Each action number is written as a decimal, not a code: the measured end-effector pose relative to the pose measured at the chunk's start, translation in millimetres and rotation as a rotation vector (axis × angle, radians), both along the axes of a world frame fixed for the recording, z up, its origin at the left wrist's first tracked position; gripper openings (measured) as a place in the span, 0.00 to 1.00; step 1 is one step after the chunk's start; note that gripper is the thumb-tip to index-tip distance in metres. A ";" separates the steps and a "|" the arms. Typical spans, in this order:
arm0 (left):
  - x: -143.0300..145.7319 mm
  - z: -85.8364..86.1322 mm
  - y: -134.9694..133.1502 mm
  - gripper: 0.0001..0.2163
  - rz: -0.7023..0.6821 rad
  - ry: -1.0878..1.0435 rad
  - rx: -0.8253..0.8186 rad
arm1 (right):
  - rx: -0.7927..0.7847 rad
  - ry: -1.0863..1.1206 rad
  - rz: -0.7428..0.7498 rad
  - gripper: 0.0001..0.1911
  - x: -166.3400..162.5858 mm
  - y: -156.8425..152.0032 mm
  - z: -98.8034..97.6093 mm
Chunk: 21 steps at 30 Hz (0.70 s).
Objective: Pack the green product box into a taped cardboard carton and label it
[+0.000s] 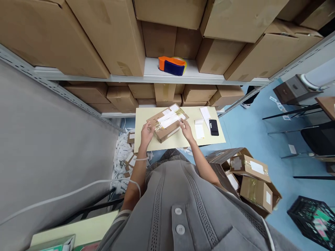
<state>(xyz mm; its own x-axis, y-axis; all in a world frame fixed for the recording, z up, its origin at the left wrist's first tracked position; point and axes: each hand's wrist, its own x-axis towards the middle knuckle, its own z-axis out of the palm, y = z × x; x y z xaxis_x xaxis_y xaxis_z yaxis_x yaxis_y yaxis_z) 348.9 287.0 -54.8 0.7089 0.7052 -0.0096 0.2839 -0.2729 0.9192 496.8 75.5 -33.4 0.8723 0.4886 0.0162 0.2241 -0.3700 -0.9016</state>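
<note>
A taped cardboard box (167, 134) lies at a slant on the pale yellow table (211, 138). White paper labels (169, 118) cover much of its top, and shiny clear tape (158, 127) crosses its left end. At that left end is my left hand (148, 133), its fingers pinched together beside the tape; whatever lies between them is too small to make out. My right hand (186, 130) grips the box's right edge, fingertips by the label. Right of the box are a white paper slip (199, 129), another slip (205, 113) and a black phone (214, 127).
Shelves of cardboard boxes (167, 91) rise behind the table, with an orange and blue tape dispenser (172, 66) on one. An open carton (220, 155) of parcels stands at lower right, near a black crate (300, 212). Paper scraps (121, 164) litter the floor at left.
</note>
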 end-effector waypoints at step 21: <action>5.7 -28.3 17.0 0.34 -0.095 0.062 -0.072 | -0.073 -0.041 -0.063 0.35 23.9 -47.5 -34.6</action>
<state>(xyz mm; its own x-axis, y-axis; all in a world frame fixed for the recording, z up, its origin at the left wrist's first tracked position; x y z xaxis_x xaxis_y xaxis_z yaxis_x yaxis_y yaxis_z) 354.6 304.0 -83.1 0.7689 0.6308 -0.1043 0.3173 -0.2349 0.9188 520.7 28.0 -68.1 0.9007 0.4340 0.0185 0.2340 -0.4491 -0.8623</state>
